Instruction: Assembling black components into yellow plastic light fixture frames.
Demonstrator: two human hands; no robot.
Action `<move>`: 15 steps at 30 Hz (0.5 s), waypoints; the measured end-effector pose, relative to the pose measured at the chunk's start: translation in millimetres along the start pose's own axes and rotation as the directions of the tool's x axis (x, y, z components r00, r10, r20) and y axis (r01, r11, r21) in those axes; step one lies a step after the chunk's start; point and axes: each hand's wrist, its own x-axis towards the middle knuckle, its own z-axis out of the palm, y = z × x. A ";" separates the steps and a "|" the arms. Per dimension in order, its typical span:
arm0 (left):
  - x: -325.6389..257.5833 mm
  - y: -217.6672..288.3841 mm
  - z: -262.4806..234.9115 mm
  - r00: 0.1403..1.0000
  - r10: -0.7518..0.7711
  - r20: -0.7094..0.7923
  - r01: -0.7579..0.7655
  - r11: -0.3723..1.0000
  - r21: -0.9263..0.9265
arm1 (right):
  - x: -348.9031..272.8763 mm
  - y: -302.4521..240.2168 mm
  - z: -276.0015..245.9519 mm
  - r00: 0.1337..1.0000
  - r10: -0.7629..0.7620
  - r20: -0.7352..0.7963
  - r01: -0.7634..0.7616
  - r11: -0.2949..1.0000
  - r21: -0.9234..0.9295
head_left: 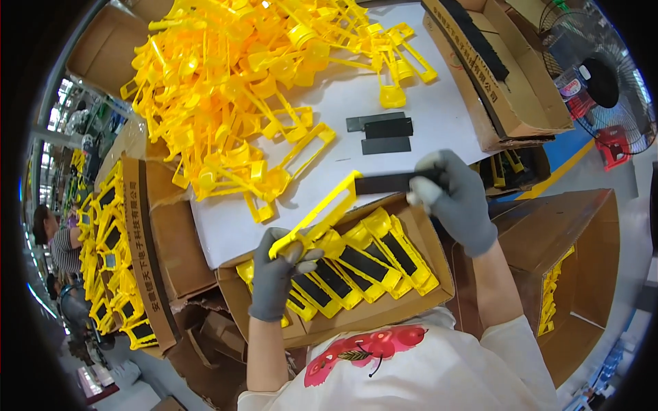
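My left hand [274,277], in a grey glove, is closed on the near end of a yellow plastic frame [332,198] with a long open slot. A flat black strip [385,183] is pinched in my gloved right hand [454,202]; its left end meets or overlaps the frame's far end, and I cannot tell whether it touches. Just below both hands, an open cardboard box [439,257] holds several yellow frames with black strips in them [367,264]. Beyond my hands, a few loose black strips [386,144] lie on the white tabletop [329,103].
A big heap of yellow frames [219,89] covers the table's far left. At the far right stands a long carton [493,75] with black strips. Filled cartons flank me, one left [147,253], one right [582,274]. A fan [603,75] and another person [63,240] are farther off.
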 end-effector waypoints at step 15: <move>-27.3 -24.4 21.8 0.999 -0.014 0.045 0.023 0.980 -0.199 | -51.3 16.8 34.2 0.970 -0.086 0.228 0.199 0.820 -0.536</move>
